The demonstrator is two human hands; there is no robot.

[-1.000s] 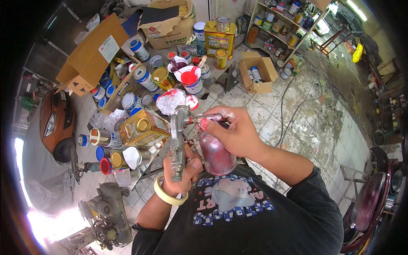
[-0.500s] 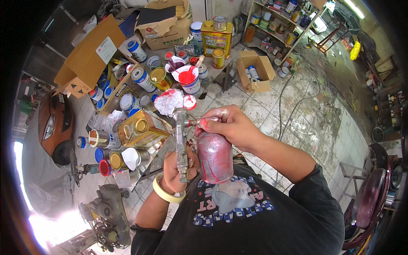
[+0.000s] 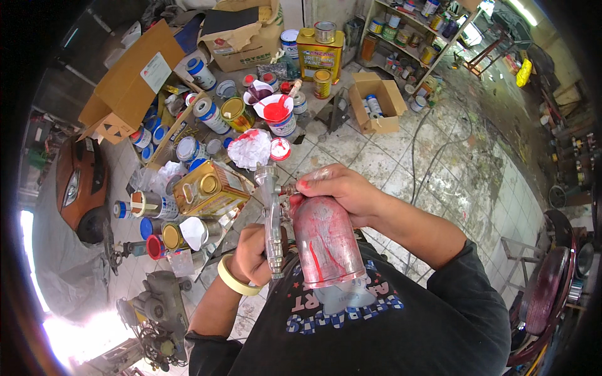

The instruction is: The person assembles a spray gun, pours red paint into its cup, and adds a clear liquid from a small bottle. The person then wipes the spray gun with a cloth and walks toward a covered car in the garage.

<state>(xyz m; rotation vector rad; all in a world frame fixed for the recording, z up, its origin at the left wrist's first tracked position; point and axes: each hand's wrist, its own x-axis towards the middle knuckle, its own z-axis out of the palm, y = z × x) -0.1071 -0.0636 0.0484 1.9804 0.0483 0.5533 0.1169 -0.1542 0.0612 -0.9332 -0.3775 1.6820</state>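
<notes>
A metal paint spray gun (image 3: pixel 270 216) is held in front of my chest. My left hand (image 3: pixel 252 254) is closed round its grip, with a pale yellow tape roll (image 3: pixel 236 276) worn on that wrist. The gun's silvery cup (image 3: pixel 327 241), streaked with red paint, sits to the right of the gun body. My right hand (image 3: pixel 343 191) is closed over the cup's top, thumb by the joint between cup and gun. Red paint marks that thumb. Some right fingers are hidden behind the cup.
Ahead stand a paint can with a red-filled paper funnel (image 3: pixel 276 113), crumpled white paper (image 3: pixel 251 148), a red-smeared lid (image 3: pixel 280 149) and a gold thinner can (image 3: pixel 210 188). A small open carton (image 3: pixel 377 103) lies beyond. A compressor (image 3: pixel 160 313) is at lower left; a hose (image 3: pixel 416 147) crosses the tiles.
The gun and cup have come slightly nearer my body, and the cup looks larger and tilted more toward me. My right hand has moved with it, still gripping.
</notes>
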